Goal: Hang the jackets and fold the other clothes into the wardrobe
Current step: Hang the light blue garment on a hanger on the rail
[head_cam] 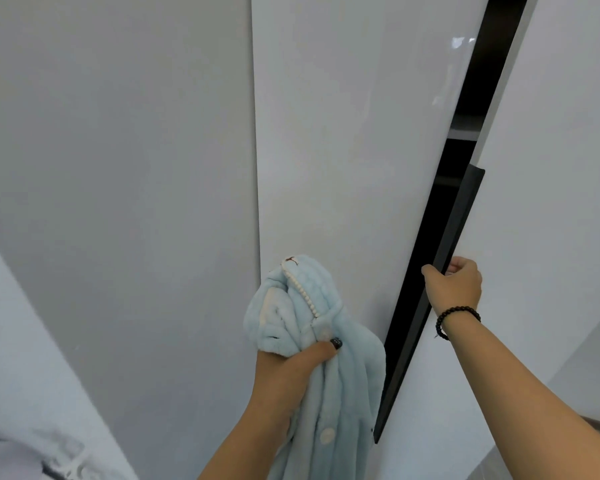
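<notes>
Pale blue fleece jacket point(329, 344), glossy white wardrobe doors point(326, 133), black handle strip point(440, 271)

My one camera sits on my head, facing forward and slightly up at the white wardrobe doors point(343, 133), very close; my forearms reach in from the bottom edge
</notes>
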A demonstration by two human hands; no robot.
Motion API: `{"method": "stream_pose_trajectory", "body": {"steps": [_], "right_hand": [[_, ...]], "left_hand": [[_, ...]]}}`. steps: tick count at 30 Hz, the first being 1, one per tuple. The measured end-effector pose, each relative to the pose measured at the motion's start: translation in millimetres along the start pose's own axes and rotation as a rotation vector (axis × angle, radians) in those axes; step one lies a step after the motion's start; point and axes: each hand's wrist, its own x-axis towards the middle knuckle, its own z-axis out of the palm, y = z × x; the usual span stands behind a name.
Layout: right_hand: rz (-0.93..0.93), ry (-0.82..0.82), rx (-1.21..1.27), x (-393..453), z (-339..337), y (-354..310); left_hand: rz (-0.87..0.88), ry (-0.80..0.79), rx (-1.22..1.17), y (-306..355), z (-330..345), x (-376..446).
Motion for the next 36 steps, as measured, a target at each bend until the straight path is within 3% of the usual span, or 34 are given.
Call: {"method": "stream_pose_trajectory", "body": {"steps": [15, 25, 36], "right_hand": [[-0.062, -0.016, -0.049, -55, -94, 14], [-0.119, -0.069, -0.06, -73, -188, 40], [-0.213, 0.056, -0.17, -75, -324, 84]], "left_hand": [[-0.073, -0.039, -0.048, -13, 34, -79], [-0.126, 0.007, -0.062, -28, 117, -123], [-0.148, 0.021, -0.082, -56, 205, -186]]}}
